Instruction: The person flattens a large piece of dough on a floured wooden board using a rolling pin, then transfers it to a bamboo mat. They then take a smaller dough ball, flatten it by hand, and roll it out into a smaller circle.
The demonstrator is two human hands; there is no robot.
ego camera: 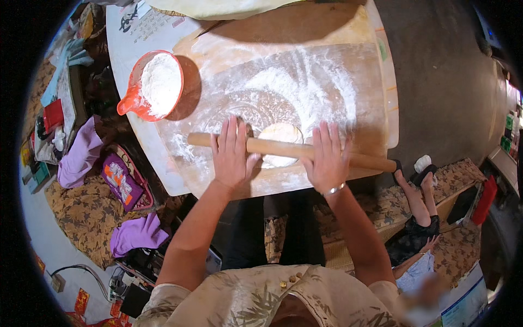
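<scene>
A long wooden rolling pin (282,148) lies across a pale round of dough (282,133) on a floured wooden board (229,90). The pin hides part of the dough. My left hand (231,157) rests flat on the pin left of the dough, fingers stretched forward and thumb out to the side. On the other side, my right hand (327,157) presses palm-down on the pin, its fingers straight and not wrapped around it. Loose white flour (282,83) is spread over the board beyond the dough.
A red bowl (180,86) of flour stands at the board's left on a white table (122,61). A large pale round thing (220,9) sits at the far edge. Another person (421,220) is on a patterned couch (461,171) at right. Purple cloths (83,151) lie at left.
</scene>
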